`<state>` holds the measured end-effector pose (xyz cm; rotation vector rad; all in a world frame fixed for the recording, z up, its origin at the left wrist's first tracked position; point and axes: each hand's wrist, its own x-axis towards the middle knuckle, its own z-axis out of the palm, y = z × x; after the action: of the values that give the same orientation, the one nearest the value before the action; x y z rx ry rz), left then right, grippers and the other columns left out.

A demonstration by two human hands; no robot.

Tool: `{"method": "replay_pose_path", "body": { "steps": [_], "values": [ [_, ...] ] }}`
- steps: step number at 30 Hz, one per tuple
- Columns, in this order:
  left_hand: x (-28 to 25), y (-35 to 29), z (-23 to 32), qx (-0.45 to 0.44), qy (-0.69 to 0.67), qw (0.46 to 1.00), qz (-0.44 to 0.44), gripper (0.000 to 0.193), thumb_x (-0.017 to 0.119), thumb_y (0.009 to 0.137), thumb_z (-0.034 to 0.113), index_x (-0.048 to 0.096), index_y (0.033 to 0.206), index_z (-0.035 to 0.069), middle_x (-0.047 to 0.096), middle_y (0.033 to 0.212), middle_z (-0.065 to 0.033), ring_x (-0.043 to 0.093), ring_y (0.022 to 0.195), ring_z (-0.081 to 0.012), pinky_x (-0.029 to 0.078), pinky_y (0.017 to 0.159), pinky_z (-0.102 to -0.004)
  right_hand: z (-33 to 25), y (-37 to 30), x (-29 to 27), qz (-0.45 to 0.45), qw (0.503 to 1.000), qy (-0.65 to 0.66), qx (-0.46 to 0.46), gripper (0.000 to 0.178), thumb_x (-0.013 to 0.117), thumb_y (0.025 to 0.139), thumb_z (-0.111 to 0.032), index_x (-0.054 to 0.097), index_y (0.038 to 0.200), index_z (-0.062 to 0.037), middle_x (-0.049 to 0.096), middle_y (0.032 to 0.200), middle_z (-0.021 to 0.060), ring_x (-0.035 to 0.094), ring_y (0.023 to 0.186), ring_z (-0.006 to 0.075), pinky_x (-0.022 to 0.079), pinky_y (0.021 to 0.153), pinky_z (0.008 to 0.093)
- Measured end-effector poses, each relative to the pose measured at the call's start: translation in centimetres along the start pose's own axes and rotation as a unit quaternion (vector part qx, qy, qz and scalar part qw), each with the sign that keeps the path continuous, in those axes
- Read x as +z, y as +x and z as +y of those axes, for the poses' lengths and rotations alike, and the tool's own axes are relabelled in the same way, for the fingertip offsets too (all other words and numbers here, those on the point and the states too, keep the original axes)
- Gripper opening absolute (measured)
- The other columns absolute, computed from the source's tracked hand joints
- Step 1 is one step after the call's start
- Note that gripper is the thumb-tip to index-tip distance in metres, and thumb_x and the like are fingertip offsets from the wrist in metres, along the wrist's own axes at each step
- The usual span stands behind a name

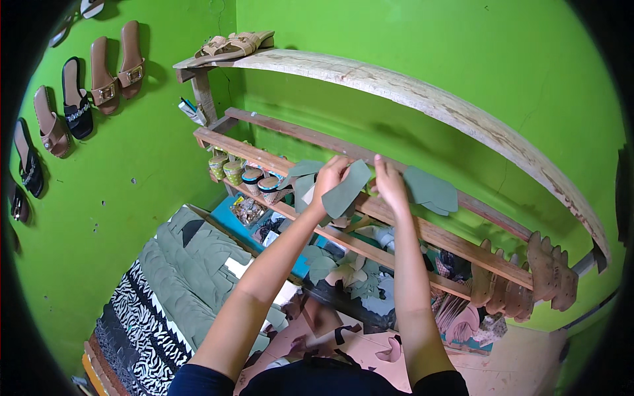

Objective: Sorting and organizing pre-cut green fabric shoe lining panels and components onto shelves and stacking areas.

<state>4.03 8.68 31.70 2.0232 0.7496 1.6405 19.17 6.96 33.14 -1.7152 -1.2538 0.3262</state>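
Note:
My left hand [334, 175] is closed on a grey-green sole-shaped piece [348, 190], which stands out to the right of its fingers. More pieces of the same green [304, 169] lie against the left side of that hand, over the wooden rack; whether it also grips them I cannot tell. Just to the right, my right hand [391, 185] is raised with its fingers partly stretched out, and nothing shows between them. Beside it, a small overlapping stack of green pieces [432, 190] rests across the rack's rails.
A wooden rack [422, 228] holds patterned sandals [254, 179] at left and brown soles [551, 270] at right. Above it runs a pale plank [396, 80] bearing beige sandals [234, 45]. Stacked green sheets [191, 264] lie at left. Sandals [102, 76] hang on the green wall.

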Motion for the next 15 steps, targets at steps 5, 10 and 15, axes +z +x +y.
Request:
{"method": "replay_pose_path", "body": {
  "steps": [5, 10, 15],
  "values": [
    [0.1, -0.5, 1.1, 0.038, 0.036, 0.999, -0.014, 0.014, 0.056, 0.076, 0.006, 0.059, 0.089, 0.001, 0.056, 0.089, -0.0146, 0.056, 0.078, -0.0338, 0.045, 0.066, -0.0364, -2.4, -2.0, -0.5, -0.224, 0.929, 0.269, 0.124, 0.047, 0.038, 0.088, -0.051, 0.051, 0.104, -0.0086, 0.058, 0.085, 0.0059, 0.058, 0.077, 0.0154, 0.047, 0.067, 0.0354],
    [0.2, -1.0, 0.4, 0.164, 0.18, 0.97, -0.012, 0.015, 0.057, 0.073, 0.004, 0.061, 0.088, 0.006, 0.057, 0.094, -0.0079, 0.054, 0.088, -0.0288, 0.042, 0.075, -0.0366, -0.8, -1.5, -1.1, -0.262, 0.897, 0.336, 0.119, 0.035, 0.051, 0.087, -0.036, 0.051, 0.11, -0.0101, 0.057, 0.09, 0.0045, 0.054, 0.079, 0.0118, 0.046, 0.064, 0.0309],
    [0.4, -2.0, 1.2, 0.152, 0.209, 0.965, -0.046, 0.031, 0.061, 0.071, 0.011, 0.057, 0.101, 0.009, 0.054, 0.102, -0.0084, 0.048, 0.1, -0.0267, 0.034, 0.085, -0.0392, 0.8, -0.9, -2.4, -0.17, 0.914, 0.364, 0.046, 0.038, 0.055, 0.081, -0.002, 0.046, 0.118, -0.0033, 0.057, 0.099, 0.0105, 0.055, 0.08, 0.0131, 0.046, 0.065, 0.0244]
  ]
}}
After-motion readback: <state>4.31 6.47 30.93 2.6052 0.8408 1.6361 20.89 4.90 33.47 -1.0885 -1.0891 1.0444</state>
